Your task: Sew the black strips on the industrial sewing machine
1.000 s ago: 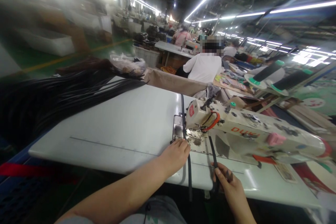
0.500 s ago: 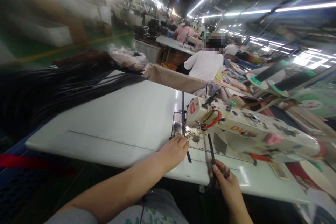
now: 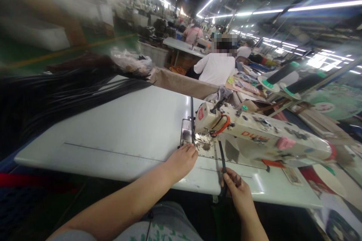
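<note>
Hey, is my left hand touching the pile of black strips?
No, your left hand is near the sewing machine, apart from the pile of black strips.

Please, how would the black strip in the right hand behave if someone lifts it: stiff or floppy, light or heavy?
The black strip is probably floppy, since it seems to bend downward near the right hand. It is likely light, because it looks thin and narrow. It would hardly roll, as it appears flat.

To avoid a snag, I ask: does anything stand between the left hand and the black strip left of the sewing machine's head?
Nothing visible does: the left hand reaches the black strip. The sewing machine's head stands close on the strip's right, not between them.
</note>
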Demonstrator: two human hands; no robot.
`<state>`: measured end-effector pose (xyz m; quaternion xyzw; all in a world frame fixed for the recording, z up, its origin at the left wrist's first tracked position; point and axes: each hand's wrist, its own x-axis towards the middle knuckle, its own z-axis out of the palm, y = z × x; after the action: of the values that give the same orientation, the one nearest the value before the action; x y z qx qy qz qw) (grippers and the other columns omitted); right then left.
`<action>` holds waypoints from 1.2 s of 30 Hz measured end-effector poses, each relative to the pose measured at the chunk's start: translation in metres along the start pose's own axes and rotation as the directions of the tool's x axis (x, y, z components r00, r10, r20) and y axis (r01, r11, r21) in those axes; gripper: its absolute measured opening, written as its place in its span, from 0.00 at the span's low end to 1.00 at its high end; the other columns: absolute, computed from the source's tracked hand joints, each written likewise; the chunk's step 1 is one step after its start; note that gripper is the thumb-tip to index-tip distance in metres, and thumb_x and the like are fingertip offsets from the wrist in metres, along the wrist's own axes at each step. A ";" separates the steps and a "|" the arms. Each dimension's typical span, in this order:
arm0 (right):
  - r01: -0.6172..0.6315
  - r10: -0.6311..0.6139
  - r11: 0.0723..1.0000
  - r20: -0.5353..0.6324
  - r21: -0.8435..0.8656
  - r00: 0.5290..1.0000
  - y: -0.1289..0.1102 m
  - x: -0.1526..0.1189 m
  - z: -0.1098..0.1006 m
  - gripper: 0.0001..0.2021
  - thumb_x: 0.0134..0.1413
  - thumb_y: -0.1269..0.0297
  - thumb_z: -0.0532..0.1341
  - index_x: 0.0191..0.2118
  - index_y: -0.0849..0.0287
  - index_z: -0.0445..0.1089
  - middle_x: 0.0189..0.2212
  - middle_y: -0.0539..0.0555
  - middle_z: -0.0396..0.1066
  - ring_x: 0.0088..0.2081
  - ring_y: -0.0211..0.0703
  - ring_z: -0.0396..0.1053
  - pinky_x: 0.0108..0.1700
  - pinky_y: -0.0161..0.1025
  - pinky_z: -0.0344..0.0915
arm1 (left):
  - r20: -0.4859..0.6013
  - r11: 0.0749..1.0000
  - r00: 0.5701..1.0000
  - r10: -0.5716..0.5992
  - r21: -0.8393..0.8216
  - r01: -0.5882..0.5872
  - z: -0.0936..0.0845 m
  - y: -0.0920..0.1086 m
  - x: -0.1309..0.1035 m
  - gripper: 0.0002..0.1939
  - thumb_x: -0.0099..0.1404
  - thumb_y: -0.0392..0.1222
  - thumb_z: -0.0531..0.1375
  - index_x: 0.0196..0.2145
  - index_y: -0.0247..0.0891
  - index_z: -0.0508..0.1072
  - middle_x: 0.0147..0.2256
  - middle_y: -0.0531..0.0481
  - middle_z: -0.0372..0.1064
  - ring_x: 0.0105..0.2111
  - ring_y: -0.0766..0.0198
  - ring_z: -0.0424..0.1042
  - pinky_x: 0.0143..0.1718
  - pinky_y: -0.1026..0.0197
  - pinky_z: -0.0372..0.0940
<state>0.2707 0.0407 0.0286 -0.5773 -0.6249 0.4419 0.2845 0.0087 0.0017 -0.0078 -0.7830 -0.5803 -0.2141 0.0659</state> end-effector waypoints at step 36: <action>0.291 -0.235 0.937 0.269 -0.193 0.934 -0.038 -0.030 0.075 0.25 0.66 0.59 0.55 0.66 0.54 0.68 0.51 0.58 0.79 0.51 0.52 0.77 0.54 0.45 0.70 | 0.236 0.827 0.883 -0.406 -0.317 0.465 0.012 -0.099 0.103 0.28 0.67 0.42 0.60 0.64 0.40 0.67 0.68 0.41 0.60 0.71 0.43 0.51 0.72 0.41 0.47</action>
<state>0.1934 -0.0028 0.0330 -0.4587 -0.7737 0.3914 0.1945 -0.0573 0.1280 0.0090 -0.6423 -0.6971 -0.2644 -0.1775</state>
